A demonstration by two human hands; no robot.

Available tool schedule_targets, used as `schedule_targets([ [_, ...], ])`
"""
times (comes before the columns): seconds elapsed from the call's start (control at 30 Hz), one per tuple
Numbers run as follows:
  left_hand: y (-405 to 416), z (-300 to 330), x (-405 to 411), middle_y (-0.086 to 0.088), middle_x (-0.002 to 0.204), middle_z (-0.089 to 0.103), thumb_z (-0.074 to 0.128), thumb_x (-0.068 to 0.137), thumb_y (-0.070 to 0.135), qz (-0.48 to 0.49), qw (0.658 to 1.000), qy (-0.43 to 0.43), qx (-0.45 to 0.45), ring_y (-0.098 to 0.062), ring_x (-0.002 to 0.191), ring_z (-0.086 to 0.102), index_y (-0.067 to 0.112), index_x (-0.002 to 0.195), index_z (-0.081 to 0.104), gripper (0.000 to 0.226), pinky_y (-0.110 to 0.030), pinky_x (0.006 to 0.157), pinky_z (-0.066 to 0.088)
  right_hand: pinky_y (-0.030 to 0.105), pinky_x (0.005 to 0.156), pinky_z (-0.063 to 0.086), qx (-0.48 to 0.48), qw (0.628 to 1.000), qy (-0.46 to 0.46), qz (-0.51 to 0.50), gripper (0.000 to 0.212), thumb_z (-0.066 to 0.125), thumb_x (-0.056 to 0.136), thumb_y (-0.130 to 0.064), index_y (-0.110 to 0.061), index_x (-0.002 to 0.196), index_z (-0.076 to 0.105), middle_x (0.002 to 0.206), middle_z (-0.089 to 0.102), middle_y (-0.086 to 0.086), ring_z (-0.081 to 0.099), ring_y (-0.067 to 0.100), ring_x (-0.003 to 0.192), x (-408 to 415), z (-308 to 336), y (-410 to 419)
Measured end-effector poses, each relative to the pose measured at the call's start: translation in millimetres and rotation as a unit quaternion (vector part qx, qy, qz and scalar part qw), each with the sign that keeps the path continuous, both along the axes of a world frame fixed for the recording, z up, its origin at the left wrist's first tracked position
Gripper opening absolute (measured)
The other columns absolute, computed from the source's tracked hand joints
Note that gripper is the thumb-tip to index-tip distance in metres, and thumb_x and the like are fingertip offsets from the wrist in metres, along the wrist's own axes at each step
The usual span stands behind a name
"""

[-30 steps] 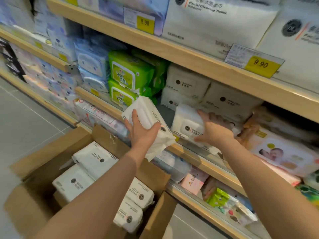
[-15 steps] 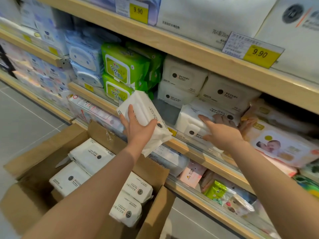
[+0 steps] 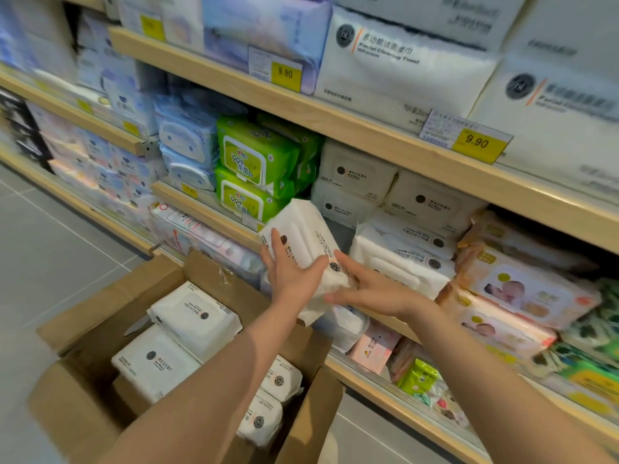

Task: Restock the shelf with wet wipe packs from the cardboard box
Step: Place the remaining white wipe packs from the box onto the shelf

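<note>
I hold a white wet wipe pack tilted in front of the middle shelf. My left hand grips its near face with the thumb round the edge. My right hand pinches its lower end, thumb on top and fingers below. The pack hangs before a narrow gap between green packs and stacked white packs on the shelf. Below my left arm stands the open cardboard box with several white packs in it.
Orange baby-wipe packs lie to the right of the white stack. Large facial towel bags fill the shelf above, behind yellow 9.90 price tags. A lower shelf holds small mixed packs. Grey floor tiles lie to the left.
My right hand left the white stack on the shelf and came over to take the lower end of the pack in my left hand. The pack stays at the shelf edge.
</note>
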State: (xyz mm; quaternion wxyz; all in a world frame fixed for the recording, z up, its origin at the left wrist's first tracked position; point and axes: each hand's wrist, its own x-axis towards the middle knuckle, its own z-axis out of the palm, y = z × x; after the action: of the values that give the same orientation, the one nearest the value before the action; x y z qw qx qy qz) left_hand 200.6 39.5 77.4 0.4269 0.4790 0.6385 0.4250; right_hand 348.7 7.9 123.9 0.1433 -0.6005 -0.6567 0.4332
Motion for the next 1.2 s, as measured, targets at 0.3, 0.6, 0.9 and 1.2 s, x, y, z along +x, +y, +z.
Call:
schedule_targets([
  [0.3, 2.0, 31.4, -21.5, -0.004, 0.139, 0.049, 0.083, 0.064, 0.039, -0.004, 0.944, -0.31, -0.116, -0.026, 0.116, 0.055, 0.019, 0.144, 0.021, 0.103, -0.05, 0.091, 0.05, 0.014, 0.094, 0.039, 0.107, 0.993, 0.026, -0.049, 0.084, 0.069, 0.073, -0.005, -0.025, 0.144, 0.029, 0.137, 0.042, -0.006, 0.043, 0.013, 0.124, 15.9, 7.5, -12.8],
  [0.6, 11.0, 35.2, -32.2, -0.001, 0.103, 0.063, 0.067, 0.086, 0.023, -0.101, 0.948, -0.297, -0.058, -0.014, 0.086, 0.065, 0.016, 0.116, 0.046, 0.037, -0.035, 0.06, 0.056, 0.03, 0.068, 0.054, 0.082, 0.977, 0.061, -0.186, 0.084, 0.086, 0.063, -0.027, -0.026, 0.122, 0.027, 0.109, 0.056, -0.001, 0.063, 0.017, 0.091, -10.2, 24.5, 16.8],
  [0.9, 117.4, 61.0, -90.3, -0.006, 0.153, 0.029, 0.044, 0.09, 0.004, -0.076, 0.938, 0.197, 0.274, -0.023, 0.141, 0.023, 0.015, 0.145, 0.033, 0.058, -0.041, 0.116, 0.02, 0.046, 0.082, 0.055, 0.153, 0.971, 0.004, -0.186, 0.078, 0.09, 0.053, -0.031, -0.02, 0.114, 0.042, 0.105, 0.061, 0.002, 0.062, 0.023, 0.093, -29.5, 67.6, 87.4],
  [1.2, 187.7, 45.3, -90.6, 0.0, 0.157, 0.012, 0.057, 0.081, 0.014, -0.125, 0.827, 0.478, 0.268, -0.021, 0.145, 0.003, 0.032, 0.147, 0.019, 0.078, -0.06, 0.112, 0.015, 0.023, 0.098, 0.026, 0.249, 0.956, -0.095, -0.126, 0.098, 0.084, 0.067, -0.026, -0.026, 0.143, 0.023, 0.144, 0.036, -0.002, 0.038, 0.016, 0.128, 4.8, 42.2, 136.3],
])
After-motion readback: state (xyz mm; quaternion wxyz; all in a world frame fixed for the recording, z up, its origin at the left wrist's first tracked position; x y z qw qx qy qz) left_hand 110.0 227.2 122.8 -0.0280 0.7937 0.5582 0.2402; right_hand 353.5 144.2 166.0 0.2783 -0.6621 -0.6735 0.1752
